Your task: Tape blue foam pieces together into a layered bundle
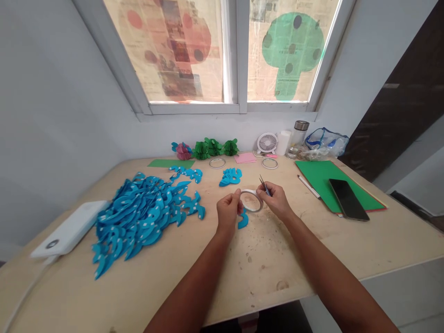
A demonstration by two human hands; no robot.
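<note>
White tape ring [251,200], thin roll with a wide open centre, held up just above bare wooden tabletop [263,263] at mid-table. All places below taken from that ring.

Far left of ring: white flat rectangular device [65,231] at table edge. Left of ring: big loose heap of blue curved paper cutouts [145,215], dotted with small white bits. Behind-left: green paper sheet [171,163], pink-and-blue paper ball [182,151], three green folded-paper balls [215,147] against wall.

Immediately left, touching ring: left hand [228,213], fingers closed on ring's left rim. Just below ring: single blue curved cutout [243,220], close under left fingers; held or lying, cannot tell. Just behind: small stack of blue cutouts [231,177]; farther behind, two more rings flat on table.

Immediately right, touching ring: right hand [276,200], fingers pinched on right rim, also gripping slim dark tweezers [264,185], tips pointing up and away.

Behind-right: small white fan [267,143], clear jar with metal lid [297,138]. Right: white pen [308,186], green cardboard folder [326,178] with black phone [348,199] on top.

Handling, judged: ring light, fairly stiff round the rim but easily squashed oval; adhesive edge likely tacky. Best held by outer rim at opposite sides, as now, light pressure only.
</note>
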